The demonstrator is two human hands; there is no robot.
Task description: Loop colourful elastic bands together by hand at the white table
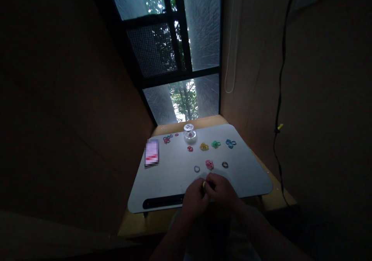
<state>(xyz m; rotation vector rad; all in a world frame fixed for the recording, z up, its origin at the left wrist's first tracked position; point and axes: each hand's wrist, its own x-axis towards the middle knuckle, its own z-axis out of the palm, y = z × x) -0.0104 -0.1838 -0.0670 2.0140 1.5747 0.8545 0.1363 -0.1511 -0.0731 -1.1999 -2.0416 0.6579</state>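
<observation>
My left hand (195,197) and my right hand (222,191) meet at the front edge of the white lap table (171,171). Their fingers are closed together on a small yellow hair tie (204,184), mostly hidden by the fingertips. Just beyond them lie a pale lilac hair tie (197,169), a pink cluster (209,164) and a dark ring-shaped hair tie (224,165). Farther back are red hair ties (190,149), a yellow pile (204,147), a green pile (215,144) and a blue group (230,143).
A round clear container (190,136) with a lid (188,127) stands at the back. Mixed hair ties (166,139) lie to its left, near a phone (151,152) with a blurred screen. A black slot (162,201) runs along the front edge. Walls and a window (183,98) enclose the space.
</observation>
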